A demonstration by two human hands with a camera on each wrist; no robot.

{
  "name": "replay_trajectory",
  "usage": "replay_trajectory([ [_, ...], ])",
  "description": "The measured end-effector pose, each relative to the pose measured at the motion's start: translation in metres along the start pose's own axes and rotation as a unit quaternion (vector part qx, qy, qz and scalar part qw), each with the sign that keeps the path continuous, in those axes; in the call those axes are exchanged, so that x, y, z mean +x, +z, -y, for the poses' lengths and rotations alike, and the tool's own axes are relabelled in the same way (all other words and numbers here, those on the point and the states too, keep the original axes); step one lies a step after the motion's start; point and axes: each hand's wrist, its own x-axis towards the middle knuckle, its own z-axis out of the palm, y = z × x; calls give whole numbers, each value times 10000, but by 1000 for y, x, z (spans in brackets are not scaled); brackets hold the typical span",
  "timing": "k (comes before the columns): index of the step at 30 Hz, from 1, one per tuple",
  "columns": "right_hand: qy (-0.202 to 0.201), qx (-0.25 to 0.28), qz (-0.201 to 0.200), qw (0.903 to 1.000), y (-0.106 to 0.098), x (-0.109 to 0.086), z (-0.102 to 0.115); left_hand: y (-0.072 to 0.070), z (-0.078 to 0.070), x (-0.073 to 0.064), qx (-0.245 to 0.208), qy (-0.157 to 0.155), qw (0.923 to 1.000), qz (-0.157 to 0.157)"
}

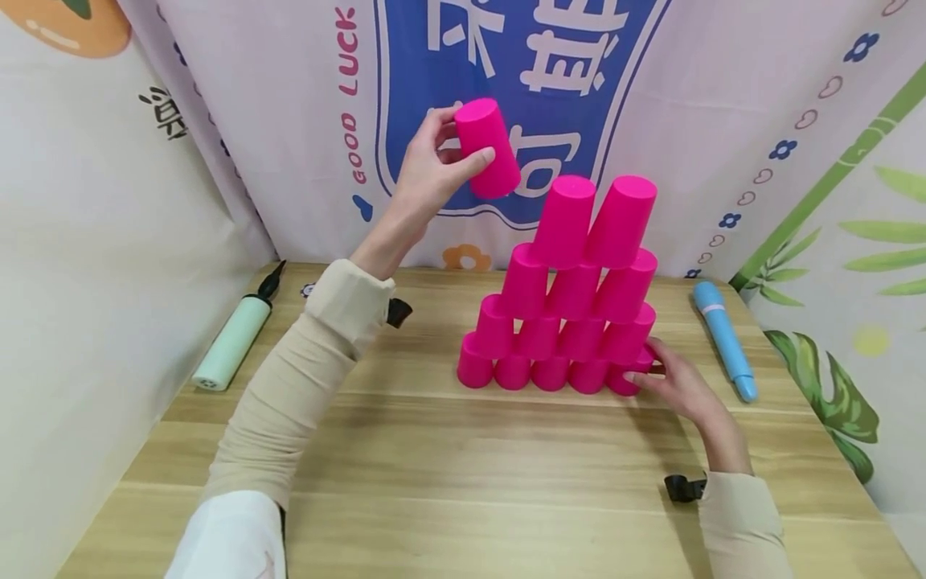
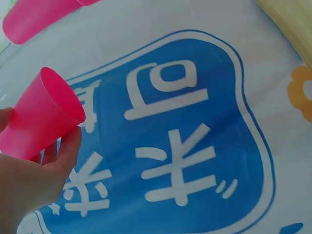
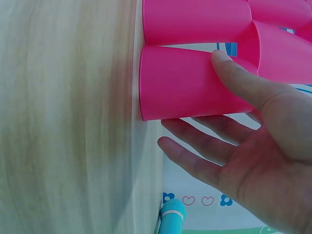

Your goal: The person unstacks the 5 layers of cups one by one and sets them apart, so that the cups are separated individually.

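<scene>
A pyramid of upside-down pink cups [image 1: 571,293] stands on the table, with two cups in its top row. Up in the air to the left of that row, my left hand [image 1: 434,165] holds a single pink cup [image 1: 486,149] between thumb and fingers. This cup is tilted, base up; its open mouth shows in the left wrist view. Low on the right, my right hand [image 1: 683,382] is at the bottom row's end cup [image 3: 190,83]. Its thumb rests on that cup's side, while the other fingers extend fairly straight beside and partly behind it.
A pale green hand pump [image 1: 235,342] with a black nozzle lies at the table's left edge. On the right lies a blue capped tube-shaped thing [image 1: 726,342]. A printed cloth [image 1: 304,137] hangs close behind the pyramid.
</scene>
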Motion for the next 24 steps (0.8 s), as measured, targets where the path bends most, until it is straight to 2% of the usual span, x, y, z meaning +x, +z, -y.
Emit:
replay_trajectory([
  [6, 63, 19, 32, 10000, -1, 0, 0, -8, 18, -2, 198, -118, 9995, -203],
  [12, 116, 15, 84, 9999, -5, 2, 4, -15, 40, -7, 299, -271, 9990, -206],
  [18, 170, 27, 110, 9998, -6, 1, 4, -20, 66, -13, 409, -557, 9973, -230],
  [24, 128, 41, 71, 9999, -3, 0, 3, -22, 90, -17, 494, -639, 9962, -329],
])
